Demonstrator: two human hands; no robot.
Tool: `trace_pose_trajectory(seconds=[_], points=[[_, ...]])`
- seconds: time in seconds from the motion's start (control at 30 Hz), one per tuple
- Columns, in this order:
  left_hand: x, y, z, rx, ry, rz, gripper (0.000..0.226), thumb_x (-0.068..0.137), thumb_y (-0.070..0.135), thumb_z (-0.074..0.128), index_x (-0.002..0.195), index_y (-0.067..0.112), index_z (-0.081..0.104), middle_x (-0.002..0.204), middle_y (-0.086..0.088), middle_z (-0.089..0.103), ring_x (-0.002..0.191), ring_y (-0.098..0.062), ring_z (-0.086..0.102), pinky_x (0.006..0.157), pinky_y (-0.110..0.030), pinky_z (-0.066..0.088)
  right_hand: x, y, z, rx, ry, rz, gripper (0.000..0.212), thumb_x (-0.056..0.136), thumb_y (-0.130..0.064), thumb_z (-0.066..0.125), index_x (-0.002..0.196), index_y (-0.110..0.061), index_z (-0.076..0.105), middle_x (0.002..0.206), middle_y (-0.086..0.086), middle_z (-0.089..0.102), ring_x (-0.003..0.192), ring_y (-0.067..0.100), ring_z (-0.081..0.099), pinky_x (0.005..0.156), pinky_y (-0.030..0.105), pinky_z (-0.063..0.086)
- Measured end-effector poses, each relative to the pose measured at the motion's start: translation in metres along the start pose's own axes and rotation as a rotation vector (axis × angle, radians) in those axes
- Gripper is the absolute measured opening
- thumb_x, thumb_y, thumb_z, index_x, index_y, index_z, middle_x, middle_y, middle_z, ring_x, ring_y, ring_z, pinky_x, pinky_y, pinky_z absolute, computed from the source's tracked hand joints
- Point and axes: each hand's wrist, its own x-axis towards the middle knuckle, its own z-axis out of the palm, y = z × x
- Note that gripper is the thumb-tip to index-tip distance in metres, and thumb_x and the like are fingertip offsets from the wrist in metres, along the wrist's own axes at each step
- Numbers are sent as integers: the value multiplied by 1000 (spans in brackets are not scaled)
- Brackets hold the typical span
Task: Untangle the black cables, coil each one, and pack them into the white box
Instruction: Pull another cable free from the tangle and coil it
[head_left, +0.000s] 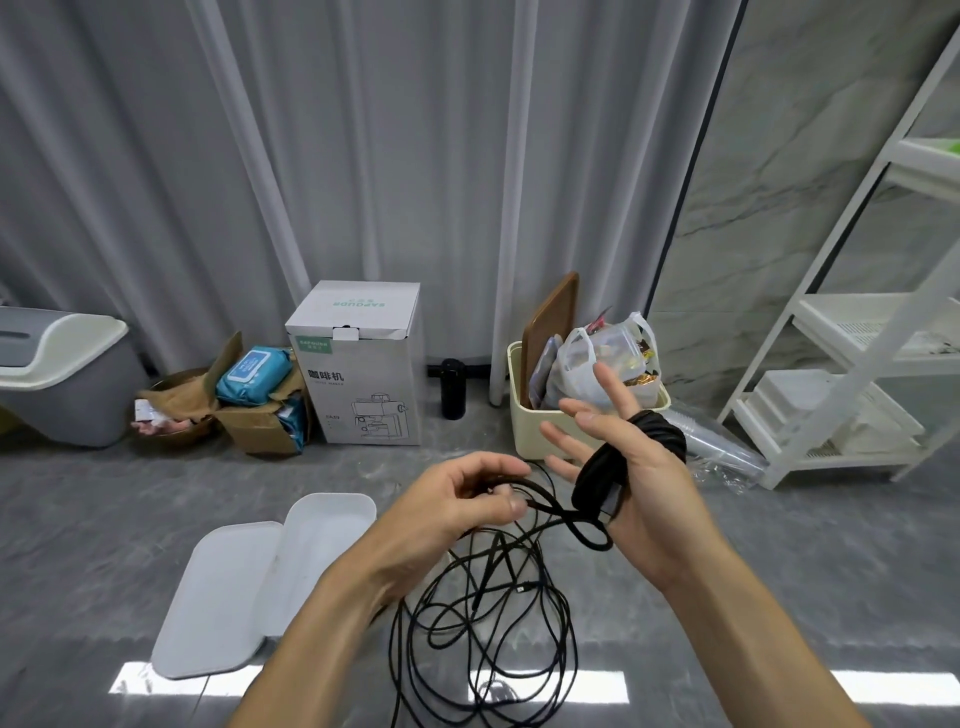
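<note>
right hand (631, 467) spread flat, a black cable coil (623, 462) wound round its palm; just beside it, left hand (467, 499) pinches the loose cable (545, 512).

So taking the coffee machine carton (363, 364) as the anchor: it stands on the floor (779, 561) against the curtain (363, 156). Left of it sits an opened cardboard box (260, 415), then a lidded bin (62, 374). Right of it a flask (453, 387), then a tub (550, 426) stuffed with bags. In front of it lie the box (291, 566) and the loose cables (488, 623).
</note>
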Motion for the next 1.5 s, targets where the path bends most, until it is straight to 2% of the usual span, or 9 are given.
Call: trace_pose_trajectory(seconds=[0.2,0.33,0.53,0.87,1.1,1.17,1.3,1.4,1.5], points=[[1,2,-1,-39,64,85,38,76,-12,73,90,24,72,68,9,55,68,-8,44,72,-17,45,-8,-2,6,-94,-142,167,65,76,-9,67,134,-35,55,117,15,70,99,36,71,93,41,53],[1,6,1,-126,183,172,31,71,1,77,93,21,70,75,4,61,73,-7,57,74,-15,48,-11,-6,7,-167,-237,227,66,70,-11,69,131,-33,57,105,20,73,104,41,69,104,45,48],[3,8,3,-198,267,144,39,67,15,71,103,21,61,83,3,66,68,-1,57,66,-17,42,-9,-3,7,-204,-224,211,44,84,5,60,120,-18,69,87,12,66,86,25,68,89,29,54],[-1,13,-2,-498,23,99,60,61,-14,61,114,13,55,79,-3,67,61,-9,57,62,-20,50,-7,-7,6,-22,-98,168,26,79,7,59,94,-2,78,73,11,52,60,13,53,84,31,57],[-5,7,-10,-854,-397,199,71,65,-19,68,122,19,48,97,-11,58,68,-19,62,89,-52,53,-6,-12,4,85,-92,168,34,67,-3,65,100,-1,76,71,9,56,59,12,56,86,31,59],[-5,8,-13,-760,-379,181,73,61,-20,58,122,19,51,100,-11,58,60,-16,56,80,-48,55,-6,-14,2,99,-90,174,30,66,-2,65,94,-2,78,72,9,59,60,13,56,84,32,60],[-6,9,-12,-314,-65,174,57,57,-19,46,108,6,52,90,-10,68,54,-14,49,53,-27,47,-8,-20,-3,98,-125,206,27,69,3,62,91,-2,77,75,14,61,60,15,59,90,33,56],[-2,8,-12,26,157,262,40,73,-27,43,91,6,57,71,-7,70,57,-12,55,57,-23,46,-13,-23,-2,21,-191,240,24,71,1,62,86,-5,79,74,14,62,63,16,62,81,26,56],[1,4,-13,250,324,348,51,80,-28,38,73,17,62,60,-1,65,61,-8,59,65,-18,48,-16,-22,0,-32,-249,270,22,72,2,62,83,-6,80,74,14,64,63,15,61,67,22,57]])
